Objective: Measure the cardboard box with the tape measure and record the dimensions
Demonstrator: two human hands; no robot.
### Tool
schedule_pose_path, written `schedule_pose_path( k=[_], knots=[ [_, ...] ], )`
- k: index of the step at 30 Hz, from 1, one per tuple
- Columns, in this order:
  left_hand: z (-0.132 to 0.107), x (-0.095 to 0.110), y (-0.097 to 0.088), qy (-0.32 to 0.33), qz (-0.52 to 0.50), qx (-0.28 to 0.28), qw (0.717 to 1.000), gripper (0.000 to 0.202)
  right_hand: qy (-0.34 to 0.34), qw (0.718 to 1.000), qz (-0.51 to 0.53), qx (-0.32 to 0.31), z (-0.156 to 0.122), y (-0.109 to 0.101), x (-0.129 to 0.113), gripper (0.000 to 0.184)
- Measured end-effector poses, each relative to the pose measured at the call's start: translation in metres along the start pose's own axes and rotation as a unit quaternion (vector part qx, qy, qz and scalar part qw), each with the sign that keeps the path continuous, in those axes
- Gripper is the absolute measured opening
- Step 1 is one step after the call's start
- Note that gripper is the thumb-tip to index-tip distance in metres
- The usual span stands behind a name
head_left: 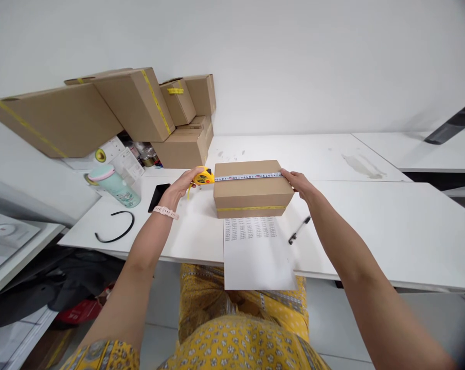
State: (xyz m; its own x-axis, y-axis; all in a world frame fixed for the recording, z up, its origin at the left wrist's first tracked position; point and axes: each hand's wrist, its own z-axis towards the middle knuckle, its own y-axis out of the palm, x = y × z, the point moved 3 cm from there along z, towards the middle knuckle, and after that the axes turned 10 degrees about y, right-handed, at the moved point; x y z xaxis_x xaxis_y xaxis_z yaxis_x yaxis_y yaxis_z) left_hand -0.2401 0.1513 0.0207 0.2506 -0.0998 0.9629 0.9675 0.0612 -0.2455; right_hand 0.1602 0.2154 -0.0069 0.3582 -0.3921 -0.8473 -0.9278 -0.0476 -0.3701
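Note:
A brown cardboard box (pixel 251 191) with a yellow tape strip along its front sits on the white table, over the back part of a printed sheet (pixel 255 262). My left hand (pixel 186 181) is closed around a yellow tape measure (pixel 204 177) just beside the box's left edge. Its blade (pixel 248 177) runs straight across the box top to the right edge. There my right hand (pixel 296 181) pinches the blade's end against the box, fingers partly hidden behind the corner. A black-capped pen (pixel 299 229) lies to the right of the sheet.
Several cardboard boxes (pixel 184 146) are stacked at the back left against the wall. A mint tumbler (pixel 117 186), a black phone (pixel 159 197) and a black headband (pixel 120 236) lie or stand left of my left arm. A dark object (pixel 454 122) stands at far right.

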Motion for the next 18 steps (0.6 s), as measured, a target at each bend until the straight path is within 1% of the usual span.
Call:
schedule_pose_path(
  k=[2,4,7,9,11,12,13,14,15,16,17,18],
  knots=[
    [0.0,0.001,0.002,-0.001,0.005,0.006,1.0,0.048,-0.008,0.999,-0.023,0.02,0.002,0.001,-0.002,0.035],
    [-0.001,0.007,0.004,0.003,0.01,0.014,1.0,0.048,-0.022,0.998,-0.043,0.047,0.005,0.001,-0.006,0.034],
    [-0.01,0.027,0.005,0.023,0.015,0.016,0.999,0.048,-0.047,0.995,-0.056,0.072,0.008,-0.003,-0.012,0.034],
    [-0.026,0.044,0.007,0.04,0.017,0.003,0.999,0.05,-0.069,0.993,-0.053,0.077,0.009,-0.01,-0.018,0.033],
    [-0.053,0.057,0.018,0.049,0.013,-0.032,0.998,0.051,-0.104,0.991,-0.032,0.083,0.009,-0.017,-0.027,0.032],
    [-0.07,0.06,0.028,0.049,0.005,-0.059,0.997,0.052,-0.128,0.988,-0.016,0.086,0.008,-0.019,-0.032,0.032],
    [-0.09,0.06,0.044,0.038,-0.023,-0.113,0.993,0.053,-0.156,0.984,-0.004,0.084,0.007,-0.02,-0.038,0.033],
    [-0.11,0.058,0.064,0.015,-0.064,-0.181,0.981,0.054,-0.184,0.98,0.001,0.076,0.006,-0.017,-0.044,0.034],
    [-0.13,0.053,0.087,-0.021,-0.116,-0.235,0.965,0.057,-0.21,0.976,-0.004,0.061,0.004,-0.012,-0.05,0.034],
    [-0.149,0.049,0.111,-0.049,-0.168,-0.27,0.947,0.058,-0.231,0.972,-0.021,0.039,0.003,-0.004,-0.055,0.034],
    [-0.163,0.044,0.135,-0.067,-0.218,-0.269,0.936,0.058,-0.244,0.969,-0.047,0.012,0.003,0.005,-0.06,0.034],
    [-0.172,0.041,0.157,-0.075,-0.261,-0.244,0.931,0.058,-0.249,0.965,-0.077,-0.012,0.002,0.015,-0.064,0.034]
  ],
)
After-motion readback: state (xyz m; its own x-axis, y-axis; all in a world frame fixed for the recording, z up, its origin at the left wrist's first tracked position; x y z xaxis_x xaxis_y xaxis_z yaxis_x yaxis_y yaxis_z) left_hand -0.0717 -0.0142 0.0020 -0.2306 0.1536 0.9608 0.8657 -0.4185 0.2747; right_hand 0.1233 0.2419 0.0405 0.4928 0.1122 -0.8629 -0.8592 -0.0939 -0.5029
